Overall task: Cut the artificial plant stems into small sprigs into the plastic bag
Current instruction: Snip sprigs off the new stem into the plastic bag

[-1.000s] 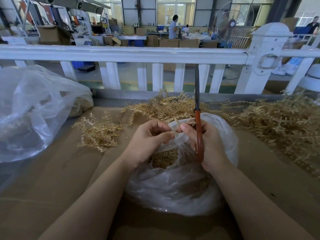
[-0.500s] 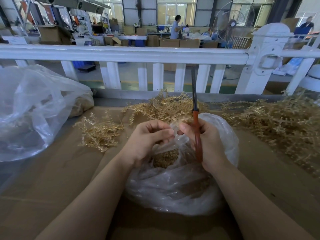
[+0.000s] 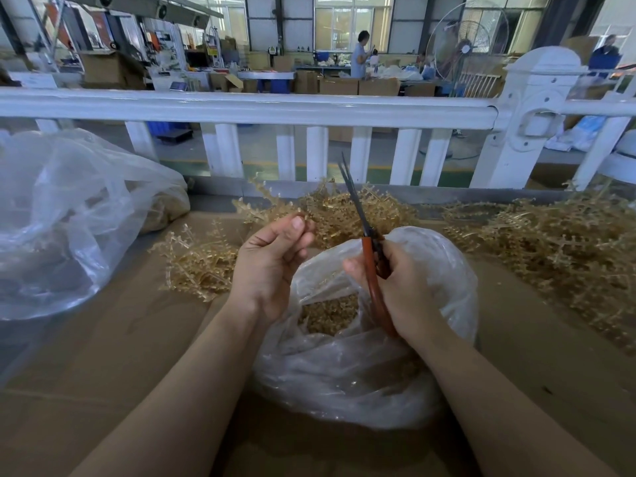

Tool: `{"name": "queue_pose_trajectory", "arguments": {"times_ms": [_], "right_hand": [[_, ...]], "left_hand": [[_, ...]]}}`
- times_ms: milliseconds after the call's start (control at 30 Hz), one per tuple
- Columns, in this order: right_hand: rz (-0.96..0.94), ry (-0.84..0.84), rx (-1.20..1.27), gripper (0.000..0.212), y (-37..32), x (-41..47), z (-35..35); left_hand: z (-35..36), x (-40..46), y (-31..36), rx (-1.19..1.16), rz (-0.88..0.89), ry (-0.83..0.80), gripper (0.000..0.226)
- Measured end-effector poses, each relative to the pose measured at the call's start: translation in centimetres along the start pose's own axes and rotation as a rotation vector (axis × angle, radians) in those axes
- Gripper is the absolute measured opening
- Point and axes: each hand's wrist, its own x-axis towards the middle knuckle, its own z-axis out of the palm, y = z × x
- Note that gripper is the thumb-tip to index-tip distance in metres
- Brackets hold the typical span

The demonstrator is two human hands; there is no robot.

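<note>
— Two hands over one bag, that's all I see. What are they holding?

— Her right hand is curled round the red grips of the scissors, blades barely parted and pointing up toward the white railing. Her left hand has thumb and fingers drawn together, as if pinching something; whether a stem is in there I can't tell.

— And the plant stuff?

— Uncut artificial plant stems lie heaped on the desk just behind the hands, with more piled at the right and a small clump at the left. The plastic bag sits open beneath her wrists, cut sprigs already gathered inside.

— Tricky to handle?

— I'd guess not heavy. They look light and springy, thin moulded plastic with little side leaves that snag on each other. Best pinched on the main stalk, close to the cut, held over the bag's mouth so pieces drop in. The bag is limp and may fold shut.

— That other bag?

— A bigger clear bag sits well apart at the left.
</note>
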Motion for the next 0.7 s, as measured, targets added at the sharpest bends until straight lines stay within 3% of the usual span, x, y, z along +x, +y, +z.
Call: {"name": "queue_pose_trajectory", "arguments": {"times_ms": [233, 700], "right_hand": [[-0.127, 0.030, -0.473, 0.071, 0.25, -0.41, 0.10], [-0.214, 0.056, -0.642, 0.081, -0.26, -0.58, 0.22]], "left_hand": [[0.23, -0.21, 0.04, -0.014, -0.011, 0.009, 0.022], [0.28, -0.36, -0.12, 0.108, 0.062, -0.010, 0.011]]}}
